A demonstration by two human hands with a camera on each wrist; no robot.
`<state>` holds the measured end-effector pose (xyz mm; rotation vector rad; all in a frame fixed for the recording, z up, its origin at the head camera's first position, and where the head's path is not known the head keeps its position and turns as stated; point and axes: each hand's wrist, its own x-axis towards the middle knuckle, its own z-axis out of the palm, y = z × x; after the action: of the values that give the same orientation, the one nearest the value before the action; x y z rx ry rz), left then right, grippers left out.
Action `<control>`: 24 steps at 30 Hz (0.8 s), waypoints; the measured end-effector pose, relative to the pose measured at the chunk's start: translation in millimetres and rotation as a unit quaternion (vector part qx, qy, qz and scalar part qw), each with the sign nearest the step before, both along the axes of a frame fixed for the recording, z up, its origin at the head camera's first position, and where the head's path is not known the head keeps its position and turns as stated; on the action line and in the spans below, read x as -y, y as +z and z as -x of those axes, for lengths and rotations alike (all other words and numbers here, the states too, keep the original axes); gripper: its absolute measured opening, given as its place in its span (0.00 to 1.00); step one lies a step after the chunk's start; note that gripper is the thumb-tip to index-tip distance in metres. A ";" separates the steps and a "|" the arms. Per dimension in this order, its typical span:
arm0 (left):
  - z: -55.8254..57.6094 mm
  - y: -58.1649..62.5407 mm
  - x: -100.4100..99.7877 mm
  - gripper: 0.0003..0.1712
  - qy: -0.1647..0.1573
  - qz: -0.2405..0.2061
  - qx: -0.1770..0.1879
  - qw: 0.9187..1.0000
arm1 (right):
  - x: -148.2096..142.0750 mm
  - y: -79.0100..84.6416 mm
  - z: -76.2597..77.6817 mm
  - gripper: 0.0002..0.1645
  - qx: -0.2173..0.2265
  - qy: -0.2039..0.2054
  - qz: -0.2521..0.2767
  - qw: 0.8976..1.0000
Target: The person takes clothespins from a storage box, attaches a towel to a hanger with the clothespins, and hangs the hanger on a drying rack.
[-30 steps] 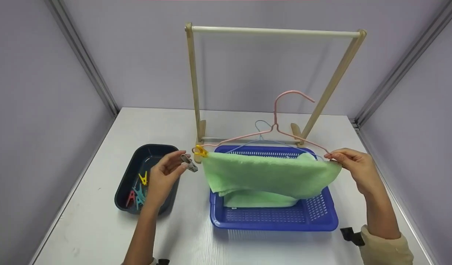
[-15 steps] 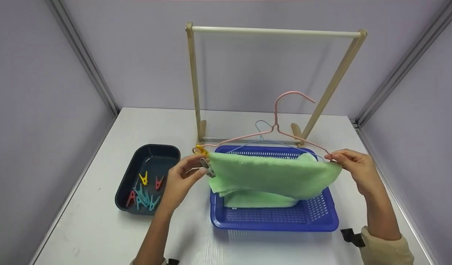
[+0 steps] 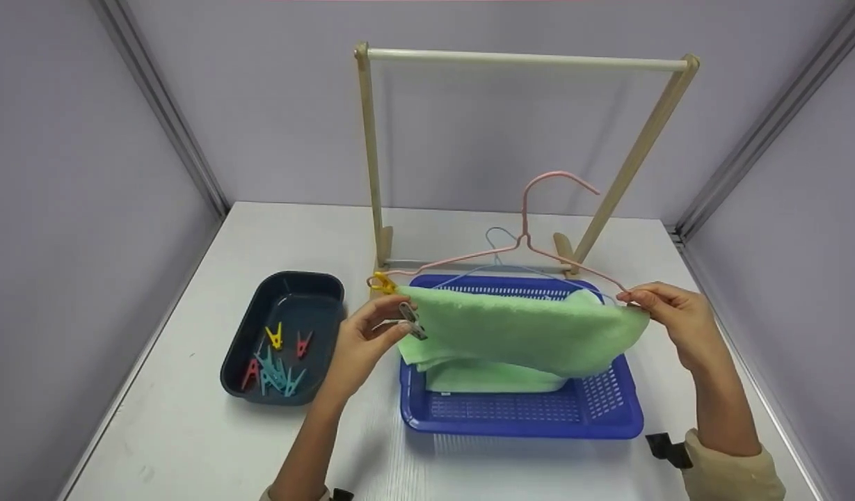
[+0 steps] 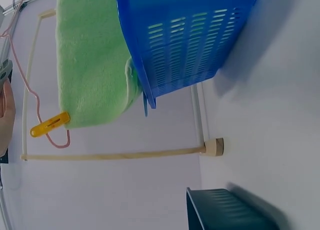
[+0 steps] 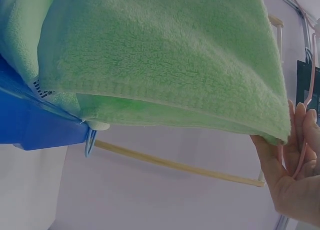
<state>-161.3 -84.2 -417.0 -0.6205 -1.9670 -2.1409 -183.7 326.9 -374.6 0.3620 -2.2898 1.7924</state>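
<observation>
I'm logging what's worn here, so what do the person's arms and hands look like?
The left hand and right hand are ungloved. The right sleeve is beige, ending on the forearm; a sliver of beige left sleeve shows. A small black piece sits beside each sleeve; I can't tell what it is.

A plain light-green folded terry towel (image 3: 531,334), a pink thin wire hanger (image 3: 524,240), a yellow plastic clip (image 3: 382,282) and a small grey clip (image 3: 413,322) are seen. The blue rectangular plastic basket (image 3: 524,428) is patterned with slots. White is shown by the tabletop (image 3: 156,431).
</observation>
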 end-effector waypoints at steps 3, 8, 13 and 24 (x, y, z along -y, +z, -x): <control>-0.1 -1.1 -4.8 0.20 -0.009 -0.003 0.006 1.000 | 0.2 -0.3 0.2 0.11 0.000 0.000 0.005 1.000; 1.5 -1.8 -13.3 0.20 -0.025 -0.014 0.012 1.000 | 0.3 -0.7 0.2 0.11 0.000 0.000 0.007 1.000; 4.1 0.2 -20.7 0.20 -0.036 -0.018 0.007 0.999 | 0.9 -0.4 -0.2 0.12 0.001 -0.001 -0.001 1.000; 8.4 6.4 -33.0 0.20 -0.054 -0.021 0.004 0.998 | 0.9 1.0 -1.3 0.12 0.001 0.013 0.022 1.000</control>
<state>-169.7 -51.2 -410.6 -0.7280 -1.9296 -2.2449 -182.4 326.0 -373.6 0.3858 -2.2516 1.8538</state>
